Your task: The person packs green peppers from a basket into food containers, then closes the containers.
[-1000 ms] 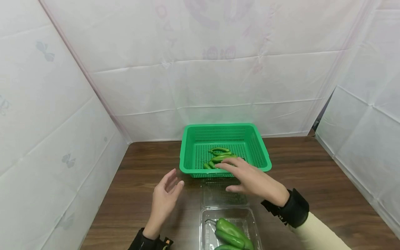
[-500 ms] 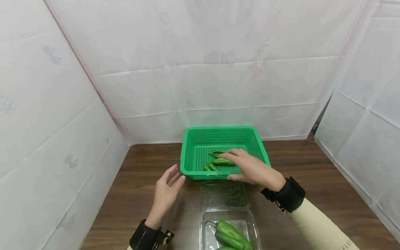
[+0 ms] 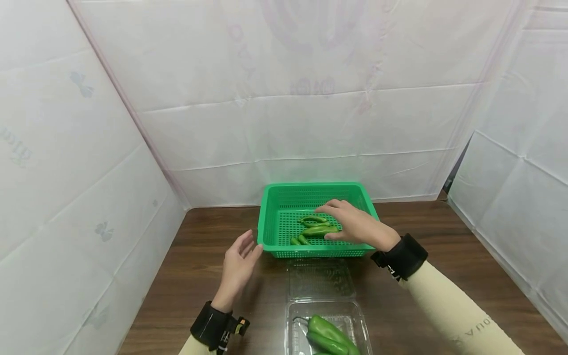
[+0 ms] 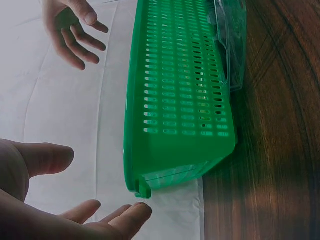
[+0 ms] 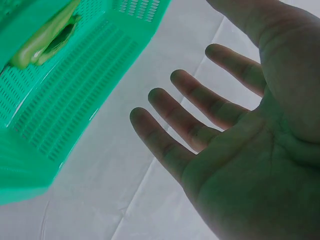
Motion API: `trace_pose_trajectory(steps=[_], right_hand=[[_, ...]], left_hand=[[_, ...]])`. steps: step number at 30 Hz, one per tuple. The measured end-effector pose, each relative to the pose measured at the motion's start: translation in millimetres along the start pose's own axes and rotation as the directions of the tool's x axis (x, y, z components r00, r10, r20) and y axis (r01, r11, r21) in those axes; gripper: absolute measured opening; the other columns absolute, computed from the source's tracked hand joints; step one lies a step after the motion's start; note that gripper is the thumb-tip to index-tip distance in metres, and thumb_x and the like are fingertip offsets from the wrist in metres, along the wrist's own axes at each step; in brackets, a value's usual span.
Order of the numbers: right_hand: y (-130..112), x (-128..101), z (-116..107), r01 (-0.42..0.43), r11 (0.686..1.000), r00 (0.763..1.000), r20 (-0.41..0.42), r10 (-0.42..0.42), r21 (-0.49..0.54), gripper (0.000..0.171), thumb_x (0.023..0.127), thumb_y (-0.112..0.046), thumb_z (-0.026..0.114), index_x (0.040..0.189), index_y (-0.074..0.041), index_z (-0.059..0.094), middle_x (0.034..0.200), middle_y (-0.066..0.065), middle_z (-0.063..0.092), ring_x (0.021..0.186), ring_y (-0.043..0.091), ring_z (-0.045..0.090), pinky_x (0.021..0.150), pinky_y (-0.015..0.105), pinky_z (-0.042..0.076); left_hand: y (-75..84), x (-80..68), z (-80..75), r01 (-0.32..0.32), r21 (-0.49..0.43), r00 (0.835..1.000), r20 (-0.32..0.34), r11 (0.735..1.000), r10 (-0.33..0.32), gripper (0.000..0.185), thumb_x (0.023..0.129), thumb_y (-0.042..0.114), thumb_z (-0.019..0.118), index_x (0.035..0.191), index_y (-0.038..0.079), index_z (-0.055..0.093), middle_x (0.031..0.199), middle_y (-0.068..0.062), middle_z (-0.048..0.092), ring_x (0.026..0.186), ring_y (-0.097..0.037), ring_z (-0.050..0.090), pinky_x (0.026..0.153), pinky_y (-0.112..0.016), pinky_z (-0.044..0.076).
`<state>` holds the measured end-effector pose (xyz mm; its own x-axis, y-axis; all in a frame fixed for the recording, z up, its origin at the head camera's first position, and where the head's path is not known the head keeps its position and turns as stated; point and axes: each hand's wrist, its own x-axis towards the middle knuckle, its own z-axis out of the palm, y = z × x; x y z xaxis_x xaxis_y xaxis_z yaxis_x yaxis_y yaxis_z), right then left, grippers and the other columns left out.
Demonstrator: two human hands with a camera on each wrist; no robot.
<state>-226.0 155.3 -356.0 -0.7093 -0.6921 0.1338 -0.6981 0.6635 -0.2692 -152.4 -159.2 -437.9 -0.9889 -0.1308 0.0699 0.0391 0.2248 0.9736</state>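
Several green peppers (image 3: pixel 320 230) lie on the floor of a green slotted basket (image 3: pixel 274 217) at the back of the table. Above the basket's right part hovers my right hand (image 3: pixel 355 226), its fingers extended and holding nothing. My left hand (image 3: pixel 238 266) is held near the basket's front left corner, thumb and fingers apart, with nothing in it; the left wrist view shows its fingertips (image 4: pixel 137 214) close to the basket's corner. In front of the basket, a clear plastic clamshell box (image 3: pixel 290 328) lies unfolded, with larger green peppers (image 3: pixel 330 335) in its near half.
The clamshell's transparent lid (image 3: pixel 320 280) lies flat between its tray and the basket. White sheeting (image 3: pixel 310 133) rises behind the brown wooden table (image 3: pixel 213 231) and on both sides.
My right hand has moved forward and up from the basket's front rim to above its inside. The left hand has shifted slightly forward. The peppers look the same.
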Motion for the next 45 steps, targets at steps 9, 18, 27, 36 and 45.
trace_pose_trajectory(steps=[9,18,27,36,45], right_hand=[[16,14,-1,-0.047,0.999,0.998,0.038,0.046,0.013,0.062,0.095,-0.024,0.076,0.150,-0.012,0.050,0.151,0.018,0.047,0.142,0.038,0.042,0.113,0.049,0.042],[25,29,-1,-0.052,0.999,0.996,0.066,0.052,0.004,0.055,0.096,-0.020,0.075,0.146,-0.010,0.055,0.148,0.019,0.050,0.138,0.039,0.046,0.110,0.050,0.044],[31,45,0,-0.040,0.999,0.994,0.105,0.040,-0.008,0.054,0.096,-0.019,0.075,0.146,-0.009,0.055,0.148,0.018,0.053,0.140,0.040,0.045,0.112,0.050,0.044],[39,61,2,-0.086,0.995,0.979,0.180,0.092,-0.040,0.056,0.095,-0.019,0.076,0.146,-0.010,0.055,0.149,0.017,0.053,0.141,0.040,0.045,0.110,0.051,0.045],[47,70,10,-0.103,0.993,0.972,0.206,0.112,-0.056,0.055,0.095,-0.019,0.076,0.146,-0.010,0.055,0.148,0.017,0.054,0.138,0.039,0.048,0.109,0.051,0.047]], left_hand=[[-4.9,15.7,7.3,0.003,-0.036,1.000,-0.003,0.999,-0.004,0.059,0.102,0.015,0.066,0.154,0.001,0.041,0.156,-0.026,0.043,0.144,-0.039,0.043,0.117,-0.047,0.039],[-5.0,23.3,14.6,-0.001,-0.043,1.000,0.009,0.999,0.001,0.059,0.103,0.014,0.064,0.155,0.001,0.039,0.158,-0.027,0.038,0.147,-0.041,0.037,0.118,-0.050,0.036],[-9.5,29.5,13.5,0.042,-0.035,0.999,0.018,0.998,-0.042,0.061,0.104,0.016,0.063,0.157,0.001,0.036,0.161,-0.025,0.035,0.147,-0.040,0.037,0.116,-0.049,0.039],[-13.6,34.2,14.1,0.058,-0.029,0.998,0.020,0.998,-0.058,0.061,0.104,0.017,0.063,0.157,0.003,0.036,0.160,-0.025,0.036,0.145,-0.042,0.039,0.113,-0.053,0.042],[-14.8,33.5,16.1,0.060,-0.024,0.998,0.018,0.998,-0.060,0.060,0.104,0.015,0.062,0.157,0.003,0.036,0.156,-0.025,0.042,0.143,-0.043,0.042,0.111,-0.054,0.044]])
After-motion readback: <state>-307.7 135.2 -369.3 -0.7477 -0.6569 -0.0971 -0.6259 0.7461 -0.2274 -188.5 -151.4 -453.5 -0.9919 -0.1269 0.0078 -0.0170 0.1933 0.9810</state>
